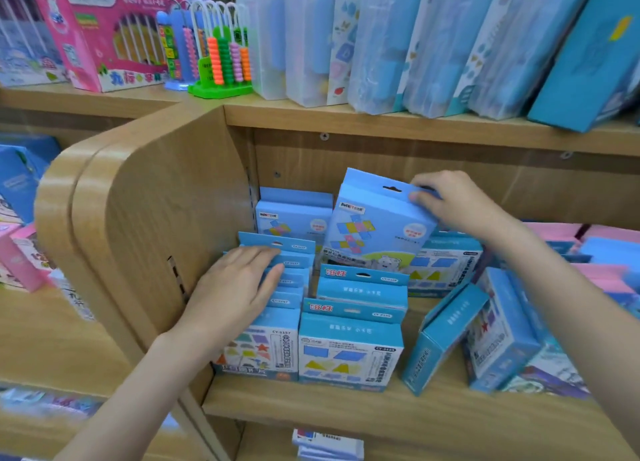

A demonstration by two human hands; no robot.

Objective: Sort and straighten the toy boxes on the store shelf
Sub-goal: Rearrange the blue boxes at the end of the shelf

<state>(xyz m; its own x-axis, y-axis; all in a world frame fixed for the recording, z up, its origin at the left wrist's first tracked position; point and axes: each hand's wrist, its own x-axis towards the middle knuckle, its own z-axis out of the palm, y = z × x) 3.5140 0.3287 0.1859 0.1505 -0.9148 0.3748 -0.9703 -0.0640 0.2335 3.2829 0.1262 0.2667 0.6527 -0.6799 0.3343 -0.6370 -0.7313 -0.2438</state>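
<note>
Lower shelf (346, 400), blue toy boxes: left hand (239, 284), fingers flat, steadies near-left row (277, 308) upright; right hand (453, 206) pinches tilted far box (377, 225) by its top corner, seemingly for re-seating behind.

Single head-worn view, close, angled forward and down onto wooden shelf (346, 405).

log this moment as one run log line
stage: straightening | left hand: flat on left row of blue boxes | right hand: grips tilted blue box by top edge | shelf: leaning boxes on right
</note>
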